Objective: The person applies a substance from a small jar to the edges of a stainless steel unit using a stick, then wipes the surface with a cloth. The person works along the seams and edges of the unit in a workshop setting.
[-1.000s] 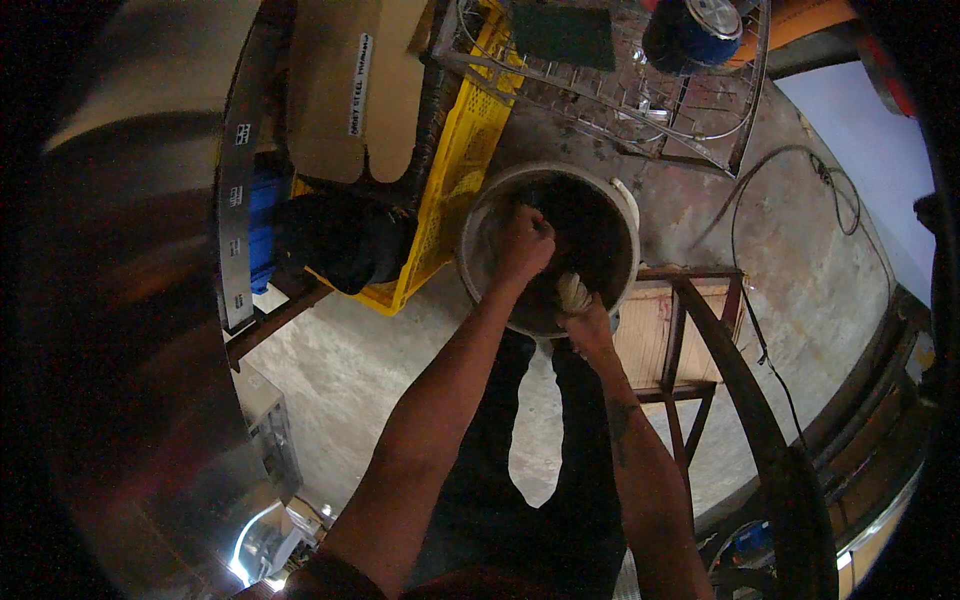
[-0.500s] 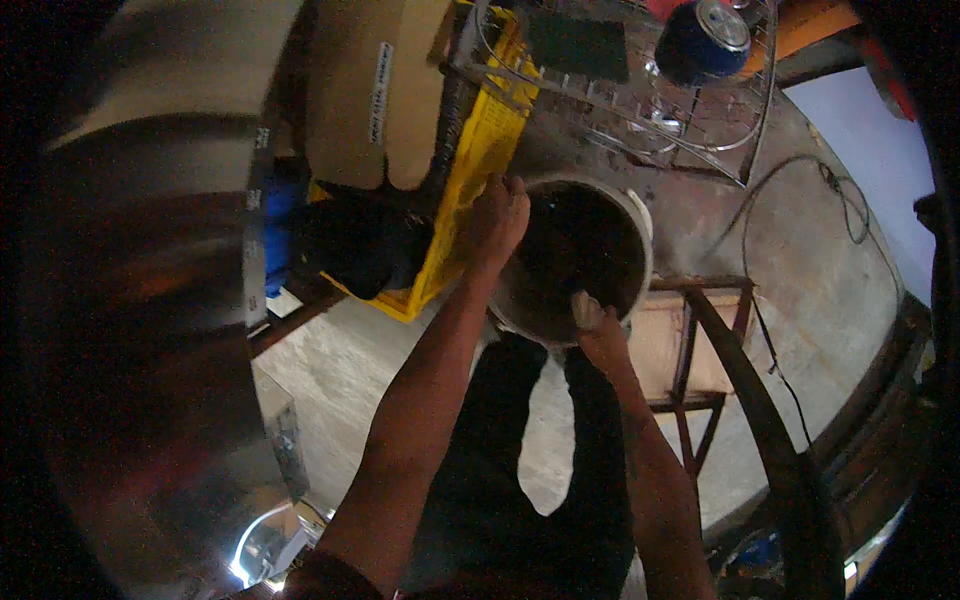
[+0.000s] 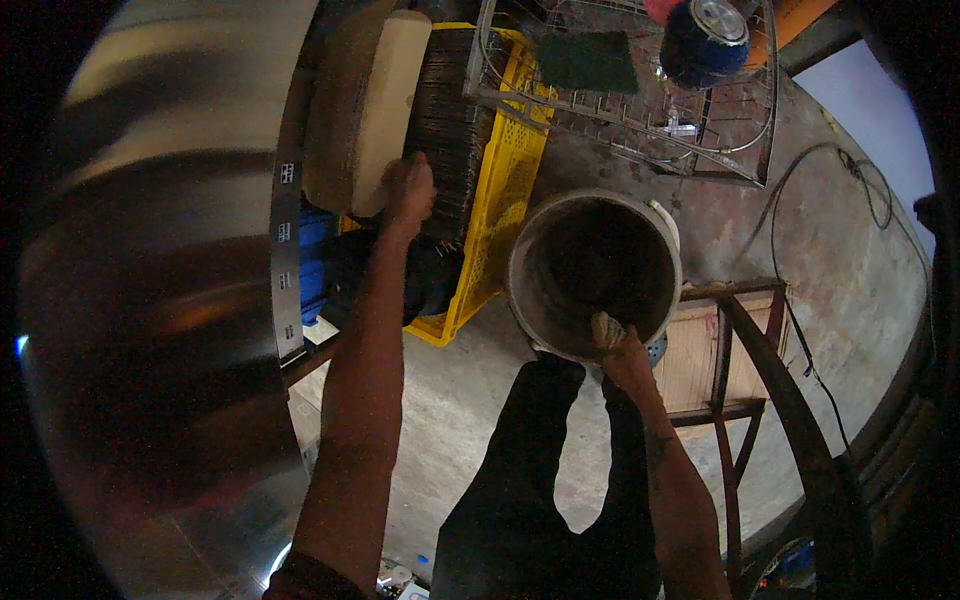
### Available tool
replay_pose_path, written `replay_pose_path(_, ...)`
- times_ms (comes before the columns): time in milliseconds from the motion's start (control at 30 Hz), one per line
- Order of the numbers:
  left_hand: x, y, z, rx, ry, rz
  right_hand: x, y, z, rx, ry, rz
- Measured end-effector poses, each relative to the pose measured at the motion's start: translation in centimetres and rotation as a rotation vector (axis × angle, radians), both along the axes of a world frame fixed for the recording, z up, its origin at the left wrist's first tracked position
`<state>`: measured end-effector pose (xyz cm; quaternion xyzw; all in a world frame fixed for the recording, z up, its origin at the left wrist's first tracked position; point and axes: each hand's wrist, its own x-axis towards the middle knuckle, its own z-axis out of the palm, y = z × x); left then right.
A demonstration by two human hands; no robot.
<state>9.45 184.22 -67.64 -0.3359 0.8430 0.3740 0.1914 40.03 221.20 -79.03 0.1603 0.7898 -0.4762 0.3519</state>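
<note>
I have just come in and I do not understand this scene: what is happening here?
A person stands over a pale bucket on a concrete floor. The right hand grips a light cloth at the bucket's near rim. The left hand is stretched out to a dark stack in a yellow crate, beside a pale thick slab.

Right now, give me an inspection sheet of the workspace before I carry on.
Surface: bare concrete floor, stained.
Job's things: white bucket, dark inside; pale cloth at its near rim.
Clutter: yellow crate; wire rack holding a green scouring pad and a blue can; wooden stool.
Hands: left hand on the stacked dark items in the crate; right hand gripping the cloth.
Cables: black cable along the floor.
Surroundings: large steel surface at left.
</note>
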Motion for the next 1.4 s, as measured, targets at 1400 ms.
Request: replay_pose_path(1400,-9.1,-3.6,-2.0,0.087,0.119,-0.042,-2.9,1.6,3.1,-0.188,-0.301,-0.275)
